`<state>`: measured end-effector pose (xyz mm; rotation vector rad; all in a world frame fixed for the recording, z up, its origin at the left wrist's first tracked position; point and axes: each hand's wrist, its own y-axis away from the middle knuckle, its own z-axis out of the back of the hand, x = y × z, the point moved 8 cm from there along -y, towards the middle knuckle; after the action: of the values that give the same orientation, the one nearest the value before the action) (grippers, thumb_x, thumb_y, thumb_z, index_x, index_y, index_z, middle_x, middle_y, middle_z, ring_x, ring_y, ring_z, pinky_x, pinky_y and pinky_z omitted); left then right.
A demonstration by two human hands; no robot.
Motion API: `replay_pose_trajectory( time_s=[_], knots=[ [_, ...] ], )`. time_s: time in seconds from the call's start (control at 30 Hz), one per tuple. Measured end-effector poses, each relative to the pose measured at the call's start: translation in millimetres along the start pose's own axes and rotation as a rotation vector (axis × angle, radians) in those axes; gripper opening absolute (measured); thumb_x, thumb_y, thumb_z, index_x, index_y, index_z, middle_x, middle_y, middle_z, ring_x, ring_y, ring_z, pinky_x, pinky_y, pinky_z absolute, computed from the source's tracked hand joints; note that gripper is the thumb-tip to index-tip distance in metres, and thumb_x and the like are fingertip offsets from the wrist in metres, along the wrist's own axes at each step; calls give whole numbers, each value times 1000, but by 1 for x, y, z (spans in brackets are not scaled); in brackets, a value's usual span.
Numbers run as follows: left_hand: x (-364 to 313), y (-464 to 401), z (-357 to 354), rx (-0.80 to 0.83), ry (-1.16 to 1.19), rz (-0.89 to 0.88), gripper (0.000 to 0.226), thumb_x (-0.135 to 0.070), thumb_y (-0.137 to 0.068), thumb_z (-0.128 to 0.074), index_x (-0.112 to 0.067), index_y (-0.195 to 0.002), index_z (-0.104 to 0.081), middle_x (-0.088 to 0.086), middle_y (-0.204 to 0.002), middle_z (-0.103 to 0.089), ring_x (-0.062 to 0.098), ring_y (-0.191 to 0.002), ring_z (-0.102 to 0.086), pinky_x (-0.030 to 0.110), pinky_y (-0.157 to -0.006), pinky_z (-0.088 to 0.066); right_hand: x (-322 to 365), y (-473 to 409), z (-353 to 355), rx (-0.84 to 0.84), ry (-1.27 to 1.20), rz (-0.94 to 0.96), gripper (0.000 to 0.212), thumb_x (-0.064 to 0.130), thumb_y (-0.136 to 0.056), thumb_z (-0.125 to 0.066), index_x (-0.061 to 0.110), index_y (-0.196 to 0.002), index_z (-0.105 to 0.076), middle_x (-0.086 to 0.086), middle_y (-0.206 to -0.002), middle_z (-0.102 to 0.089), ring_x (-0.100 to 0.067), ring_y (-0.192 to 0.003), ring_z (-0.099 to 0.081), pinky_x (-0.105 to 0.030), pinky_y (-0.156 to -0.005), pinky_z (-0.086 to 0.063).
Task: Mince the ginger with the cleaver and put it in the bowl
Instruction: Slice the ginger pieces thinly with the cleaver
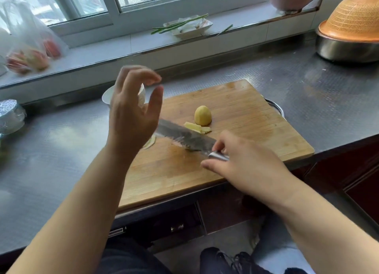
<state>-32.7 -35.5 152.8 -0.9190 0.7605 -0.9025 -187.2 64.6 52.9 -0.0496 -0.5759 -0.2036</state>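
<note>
Gripping the steel handle of a cleaver (184,137), the right hand (244,163) holds the blade flat-side-up and low over a wooden board (235,142) on a grey worktop (61,161), the blade pointing left and away from the person. The left hand (133,111) is raised above the board's far left corner, released, fingers loosely curled around nothing. A peeled piece of ginger (202,115) stands on the board just beyond the blade, with a few pale slices (196,127) lying beside it at the cleaver's far edge; another slice (149,143) shows at the near edge, partly hidden by the left wrist. A white bowl (107,96) sits on the worktop touching or just beside the board's far left corner, mostly hidden behind the left hand. On the window ledge, a shallow dish (188,26) carries green stalks, and a clear bag (30,48) of reddish fruit rests to the far left. An orange basket (352,19) lies overturned on a steel basin (346,50) at the far right.
</note>
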Motion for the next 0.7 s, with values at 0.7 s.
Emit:
replay_pose_trajectory(
  time_s=[0.7],
  knots=[
    [83,46,-223,1081,-176,490,60,-24,-85,-69,-33,-139,-44,1,-135,-52,22,-115,-53,34,-87,-50,-84,-19,43,-406,-596,-221,23,45,-87,-67,26,-90,-55,-4,-82,-67,-21,-71,-63,-45,-73,-57]
  ],
)
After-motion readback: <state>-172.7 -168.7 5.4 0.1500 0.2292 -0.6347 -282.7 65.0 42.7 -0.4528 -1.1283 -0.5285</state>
